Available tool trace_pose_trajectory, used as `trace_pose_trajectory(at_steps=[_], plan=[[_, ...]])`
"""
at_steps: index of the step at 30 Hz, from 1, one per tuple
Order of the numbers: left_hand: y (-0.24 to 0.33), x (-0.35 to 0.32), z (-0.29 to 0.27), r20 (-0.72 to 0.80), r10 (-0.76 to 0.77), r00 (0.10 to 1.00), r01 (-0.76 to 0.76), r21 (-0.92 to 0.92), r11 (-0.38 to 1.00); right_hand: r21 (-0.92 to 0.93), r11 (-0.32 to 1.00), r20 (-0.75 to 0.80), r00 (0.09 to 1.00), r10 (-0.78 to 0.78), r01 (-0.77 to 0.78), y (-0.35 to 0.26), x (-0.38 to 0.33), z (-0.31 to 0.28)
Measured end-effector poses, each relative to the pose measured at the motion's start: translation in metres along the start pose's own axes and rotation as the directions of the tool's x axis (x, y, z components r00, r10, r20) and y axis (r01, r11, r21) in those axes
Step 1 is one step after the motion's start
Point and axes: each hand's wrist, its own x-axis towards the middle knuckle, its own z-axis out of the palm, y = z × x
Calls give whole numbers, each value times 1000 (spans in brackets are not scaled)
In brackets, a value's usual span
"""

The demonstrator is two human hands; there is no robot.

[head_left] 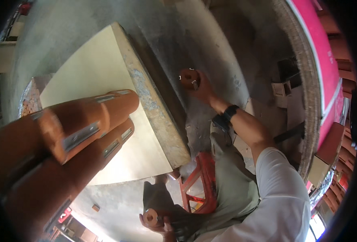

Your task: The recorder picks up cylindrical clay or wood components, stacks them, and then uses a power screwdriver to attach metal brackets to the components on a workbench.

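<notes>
Fingers of your left hand grip one brown piece near your leg, your right hand grips another piece right of the table: seemingly a handling step, next needing steady hold.

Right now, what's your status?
Left grip: on holed brown piece. Right grip: on second holed piece. Stacked brown cylinders block part of pale board from view.

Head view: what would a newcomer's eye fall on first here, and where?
The large reddish-brown cylinders jutting in from the left over a pale board dominate. Next, at upper centre, the right hand grips a holed brown piece, and at the bottom the left hand holds a second piece. A bright pink panel curves down the right side.
</notes>
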Motion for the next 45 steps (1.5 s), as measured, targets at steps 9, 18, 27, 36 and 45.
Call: trace_pose_trajectory(at_steps=[9,18,27,36,45], plan=[[31,-4,4,-25,-136,990,126,-232,964,358,857,-41,923,-382,370,-282,-24,-75],[-1,-22,2,-148,-94,984,46,-298,953,315,759,72,783,-618,570,-439,-30,-31],[-5,-23,-11,-214,-81,973,6,-329,944,164,821,284,771,-570,546,-448,-14,-9],[-1,-27,-8,-182,-64,981,-22,-433,901,121,787,226,755,-616,605,-429,-21,-16],[101,24,-27,-37,154,987,-138,-677,723,106,910,819,484,-309,401,-396,-225,-56]])
